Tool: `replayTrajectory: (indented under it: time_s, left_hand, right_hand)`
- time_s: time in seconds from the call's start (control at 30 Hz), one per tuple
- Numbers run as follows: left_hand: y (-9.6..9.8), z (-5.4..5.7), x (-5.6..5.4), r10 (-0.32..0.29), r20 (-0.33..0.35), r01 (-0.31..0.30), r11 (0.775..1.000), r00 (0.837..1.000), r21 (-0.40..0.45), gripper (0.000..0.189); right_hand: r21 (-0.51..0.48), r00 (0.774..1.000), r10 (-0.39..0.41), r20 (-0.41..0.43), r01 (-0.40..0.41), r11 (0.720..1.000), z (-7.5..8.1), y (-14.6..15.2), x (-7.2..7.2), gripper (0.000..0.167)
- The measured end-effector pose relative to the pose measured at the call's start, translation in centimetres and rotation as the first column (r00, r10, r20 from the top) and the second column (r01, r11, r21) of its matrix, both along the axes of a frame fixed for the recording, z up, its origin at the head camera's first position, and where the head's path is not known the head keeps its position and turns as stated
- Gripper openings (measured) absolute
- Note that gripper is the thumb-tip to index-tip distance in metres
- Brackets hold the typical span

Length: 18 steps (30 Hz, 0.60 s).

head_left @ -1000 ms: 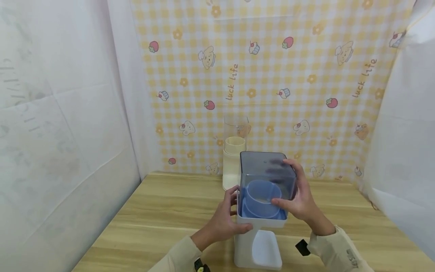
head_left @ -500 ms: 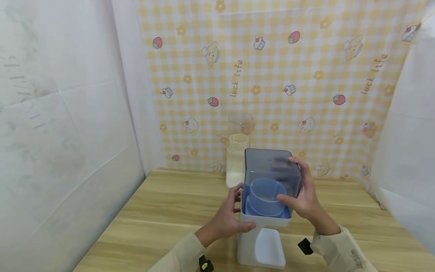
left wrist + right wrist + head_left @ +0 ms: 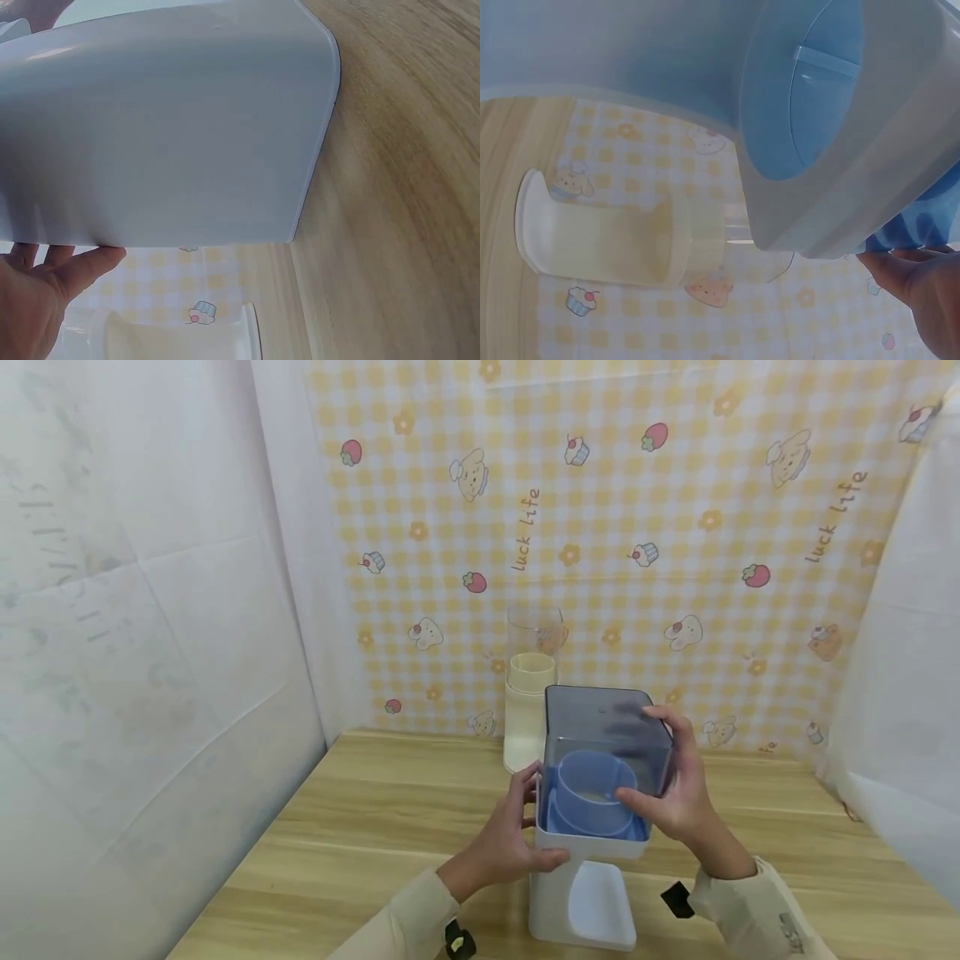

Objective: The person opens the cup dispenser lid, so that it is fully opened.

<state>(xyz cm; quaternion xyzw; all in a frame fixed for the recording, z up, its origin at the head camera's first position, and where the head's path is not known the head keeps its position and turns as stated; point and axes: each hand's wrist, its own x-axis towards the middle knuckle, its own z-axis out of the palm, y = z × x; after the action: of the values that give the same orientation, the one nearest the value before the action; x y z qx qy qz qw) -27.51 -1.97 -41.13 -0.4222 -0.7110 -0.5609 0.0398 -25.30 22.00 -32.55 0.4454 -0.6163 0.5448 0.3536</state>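
In the head view, a white dispenser stand [image 3: 551, 897] is upright on the table with a low front tray. A smoky see-through tank [image 3: 596, 714] sits at its top, and a round blue collar [image 3: 596, 810] shows through its wall. My left hand [image 3: 504, 843] grips the upper stand, thumb across the front and fingers along the left side. My right hand [image 3: 681, 793] holds the tank's right side, thumb on its near face and fingers behind. The left wrist view shows the stand's smooth wall [image 3: 172, 142]. The right wrist view shows a round opening [image 3: 810, 97] under its head.
Behind stands a similar cream dispenser [image 3: 525, 727] with a clear upper cylinder, close to the checked backdrop [image 3: 420, 602]. White sheets [image 3: 187, 610] hang at both sides. The wooden tabletop [image 3: 360, 827] stretches left and right of the stand. A black wrist strap end [image 3: 677, 900] hangs by my right sleeve.
The head view has shifted slightly, so the scene sits a little further right and higher. Both hands keep their hold, and tank and stand show no clear movement against each other.
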Motion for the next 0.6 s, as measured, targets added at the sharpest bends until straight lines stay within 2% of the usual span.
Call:
replayTrajectory:
  time_s: [0.3, 0.47, 0.6]
  left_hand:
    - [0.0, -0.1, 0.16, 0.009, 0.007, -0.009, 1.0, 1.0, 0.002, 0.099]
    - [-0.04, 0.01, 0.09, 0.01, 0.015, -0.009, 1.0, 1.0, -0.006, 0.098]
    - [-0.08, -0.04, 0.05, 0.008, 0.02, -0.008, 1.0, 1.0, -0.008, 0.099]
  right_hand:
    - [0.035, 0.997, -0.004, 0.08, 0.001, 0.999, 0.2, 0.41, 0.31, 0.083]
    - [0.018, 0.995, 0.035, 0.09, -0.037, 0.999, 0.5, 0.36, 0.15, 0.078]
    - [0.001, 0.995, 0.022, 0.096, -0.023, 1.0, 0.45, 0.21, 0.2, 0.076]
